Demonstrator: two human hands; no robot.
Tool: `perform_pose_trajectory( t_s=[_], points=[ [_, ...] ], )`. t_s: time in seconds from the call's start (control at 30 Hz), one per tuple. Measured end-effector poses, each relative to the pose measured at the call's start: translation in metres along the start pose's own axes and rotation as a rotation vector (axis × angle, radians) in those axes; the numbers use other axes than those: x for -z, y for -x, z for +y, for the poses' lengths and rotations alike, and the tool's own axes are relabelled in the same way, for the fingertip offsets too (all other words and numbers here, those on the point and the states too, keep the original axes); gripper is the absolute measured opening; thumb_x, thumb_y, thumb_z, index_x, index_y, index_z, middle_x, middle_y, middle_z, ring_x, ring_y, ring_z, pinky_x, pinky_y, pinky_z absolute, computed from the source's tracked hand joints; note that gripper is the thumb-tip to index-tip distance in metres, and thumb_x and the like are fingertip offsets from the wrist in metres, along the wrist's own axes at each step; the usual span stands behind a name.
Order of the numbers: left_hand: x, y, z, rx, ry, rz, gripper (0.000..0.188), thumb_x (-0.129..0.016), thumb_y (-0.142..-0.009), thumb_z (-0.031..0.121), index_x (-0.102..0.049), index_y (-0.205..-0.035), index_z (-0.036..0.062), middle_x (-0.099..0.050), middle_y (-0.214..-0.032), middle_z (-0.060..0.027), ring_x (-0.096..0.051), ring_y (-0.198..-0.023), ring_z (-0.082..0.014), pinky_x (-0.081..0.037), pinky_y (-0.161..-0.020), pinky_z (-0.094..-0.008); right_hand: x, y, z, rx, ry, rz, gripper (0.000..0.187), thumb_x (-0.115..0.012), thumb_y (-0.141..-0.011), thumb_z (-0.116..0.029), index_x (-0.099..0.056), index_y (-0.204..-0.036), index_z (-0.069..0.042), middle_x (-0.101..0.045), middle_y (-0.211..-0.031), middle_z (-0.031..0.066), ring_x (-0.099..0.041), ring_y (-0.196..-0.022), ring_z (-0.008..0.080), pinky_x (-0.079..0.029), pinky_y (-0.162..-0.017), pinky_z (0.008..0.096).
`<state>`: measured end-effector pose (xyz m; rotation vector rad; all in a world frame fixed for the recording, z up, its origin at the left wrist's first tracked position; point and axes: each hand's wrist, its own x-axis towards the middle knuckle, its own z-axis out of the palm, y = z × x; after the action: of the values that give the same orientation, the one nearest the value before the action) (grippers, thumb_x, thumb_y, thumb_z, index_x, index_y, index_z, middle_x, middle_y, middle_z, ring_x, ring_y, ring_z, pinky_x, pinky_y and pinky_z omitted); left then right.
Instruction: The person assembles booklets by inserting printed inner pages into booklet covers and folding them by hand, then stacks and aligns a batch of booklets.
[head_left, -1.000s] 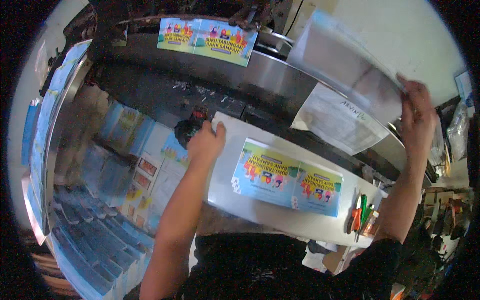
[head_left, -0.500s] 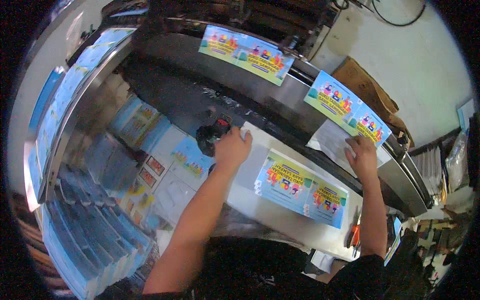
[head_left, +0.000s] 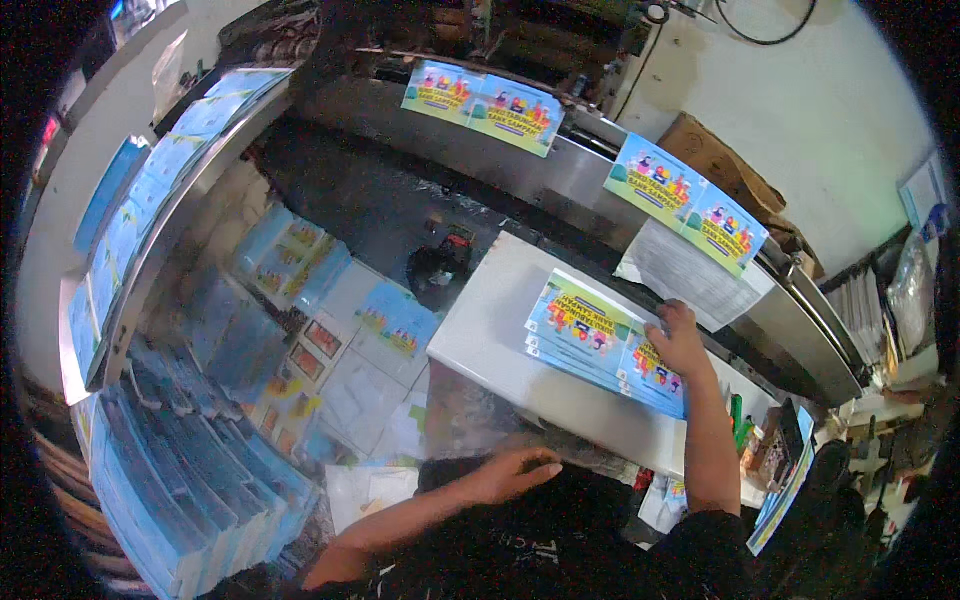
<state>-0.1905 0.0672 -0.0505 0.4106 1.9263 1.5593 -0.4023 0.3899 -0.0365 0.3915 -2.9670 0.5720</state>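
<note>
A fanned stack of printed sheets (head_left: 585, 335), blue, yellow and green with cartoon figures, lies on a white board-like surface (head_left: 480, 310). My right hand (head_left: 682, 345) is at the far right edge of the stack, fingers bent over the edge and thumb on the top sheet; the fingertips are partly hidden. Low in front of my dark shirt, my left hand (head_left: 515, 473) hovers with loosely stretched fingers and nothing visible in it.
Two similar printed sheets (head_left: 690, 205) (head_left: 483, 105) rest along the metal machine edge, over a grey-white paper (head_left: 690, 275). Thick blue stacks (head_left: 190, 490) stand at lower left, and more sheets (head_left: 165, 180) line the left rail. A dark lump (head_left: 440, 272) sits beyond the white surface.
My left hand has drawn back from the board's far left corner toward my body. My right hand has come from the grey-white paper to the stack. The orange-handled tool no longer shows.
</note>
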Motion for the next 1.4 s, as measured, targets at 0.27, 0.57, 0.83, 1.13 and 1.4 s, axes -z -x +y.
perform_pose_trajectory(
  t_s=[0.27,0.57,0.83,1.13,1.4],
  points=[
    [-0.031,-0.06,-0.012,0.15,0.337,-0.003,0.069,-0.04,-0.102,0.055,-0.046,-0.141,-0.0006,-0.051,-0.143,-0.0147,-0.049,-0.13,-0.0264,-0.034,-0.112,-0.0375,0.005,0.041,-0.034,-0.078,0.096,-0.021,0.051,-0.062,-0.087,-0.042,-0.062,-0.109,0.004,-0.06,-0.107,0.0234,-0.055,-0.105,0.0417,-0.047,-0.091,0.0498],
    [-0.006,-0.028,0.057,0.326,0.751,0.379,0.038,-0.071,-0.088,0.008,-0.06,-0.124,0.0006,-0.071,-0.107,-0.0077,-0.068,-0.096,-0.018,-0.054,-0.089,-0.0348,0.017,0.131,-0.135,-0.429,-0.205,-0.425,0.068,-0.066,-0.085,-0.054,-0.059,-0.124,0.001,-0.064,-0.116,0.0285,-0.063,-0.108,0.0413,-0.049,-0.094,0.0456],
    [0.088,-0.063,0.174,0.264,-0.942,0.051,0.05,-0.072,-0.085,0.025,-0.054,-0.127,0.004,-0.068,-0.11,-0.0197,-0.068,-0.097,-0.0352,-0.054,-0.082,-0.0453,0.038,0.125,-0.064,-0.382,-0.655,0.299,0.106,-0.091,-0.064,-0.02,-0.031,-0.15,-0.006,-0.049,-0.141,0.019,-0.051,-0.127,0.0318,-0.044,-0.101,0.0447],
    [0.067,-0.089,0.147,-0.368,-1.231,0.16,0.077,-0.078,-0.076,0.043,-0.047,-0.137,0.008,-0.063,-0.118,-0.0195,-0.061,-0.106,-0.0427,-0.05,-0.089,-0.0484,0.044,0.146,-0.026,-0.323,-1.183,0.159,0.107,-0.086,-0.062,-0.005,-0.029,-0.152,-0.009,-0.057,-0.127,0.0102,-0.056,-0.116,0.022,-0.043,-0.101,0.0354],
    [0.133,-0.028,0.091,0.027,-0.452,0.186,0.092,-0.085,-0.07,0.021,-0.037,-0.146,0.005,-0.055,-0.131,-0.0163,-0.052,-0.124,-0.031,-0.043,-0.104,-0.0462,0.024,0.165,-0.017,-0.433,-1.222,0.097,0.074,-0.079,-0.076,-0.005,-0.041,-0.139,-0.003,-0.059,-0.121,0.0096,-0.056,-0.114,0.021,-0.044,-0.1,0.0361]
  ],
)
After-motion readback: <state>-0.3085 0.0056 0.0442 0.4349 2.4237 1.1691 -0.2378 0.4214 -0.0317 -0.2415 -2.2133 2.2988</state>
